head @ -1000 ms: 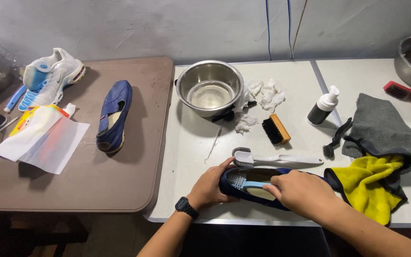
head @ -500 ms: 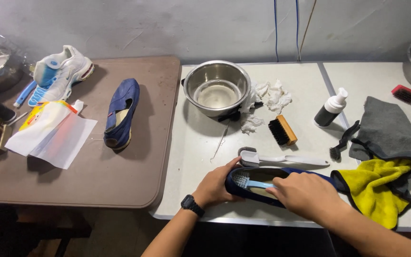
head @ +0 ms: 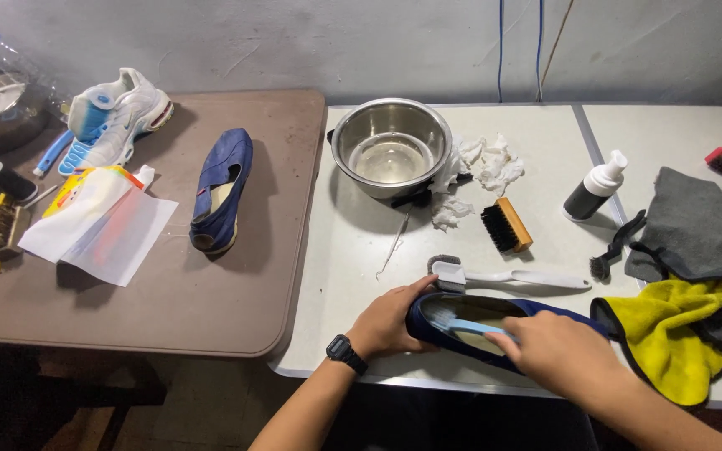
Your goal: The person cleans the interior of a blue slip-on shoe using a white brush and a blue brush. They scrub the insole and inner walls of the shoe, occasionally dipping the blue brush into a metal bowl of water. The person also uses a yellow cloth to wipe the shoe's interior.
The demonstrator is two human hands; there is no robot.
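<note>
I am seeing the left hand [head: 390, 320] gripping the navy shoe [head: 495, 327] on the white surface [head: 536, 192] (below the steel bowl [head: 391, 150]); the right hand [head: 563, 352] is clasping a blue toothbrush [head: 465, 321] inside it.

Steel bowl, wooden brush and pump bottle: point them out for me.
steel bowl [head: 346, 138], head view, left rim.
wooden brush [head: 505, 225], head view, middle of the block.
pump bottle [head: 587, 198], head view, dark body.
</note>
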